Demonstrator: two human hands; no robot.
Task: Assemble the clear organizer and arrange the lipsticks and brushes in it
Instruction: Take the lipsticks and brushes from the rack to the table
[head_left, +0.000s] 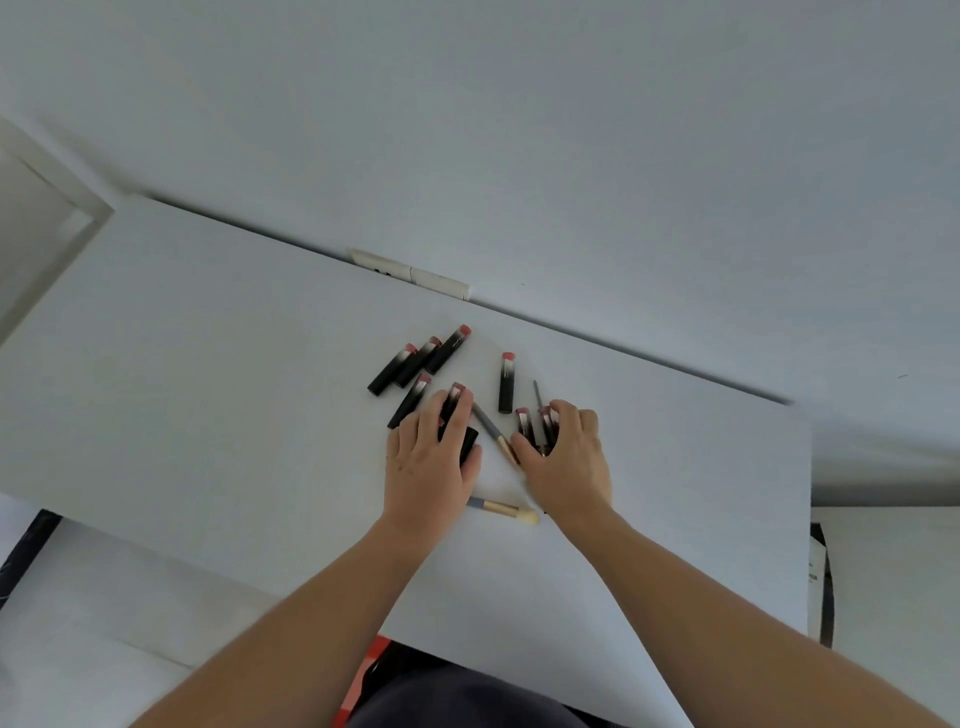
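Two hands (431, 457) (566, 457) – lipsticks (506, 382) partly hidden beneath

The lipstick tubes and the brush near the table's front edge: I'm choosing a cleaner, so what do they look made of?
The lipstick tubes: likely plastic, black fading to a silvery band, semi-gloss with faint sheen; could be coated metal. The brush: grey handle, probably painted wood or plastic; gold collar looks metallic; pale, soft-looking bristles, material unclear. Blur limits certainty.

Both hands (431, 447) (566, 457) rest on lipsticks (447, 349) scattered across the white table (208, 389).

lipsticks (415, 364) clustered centre, table (208, 364) sides free
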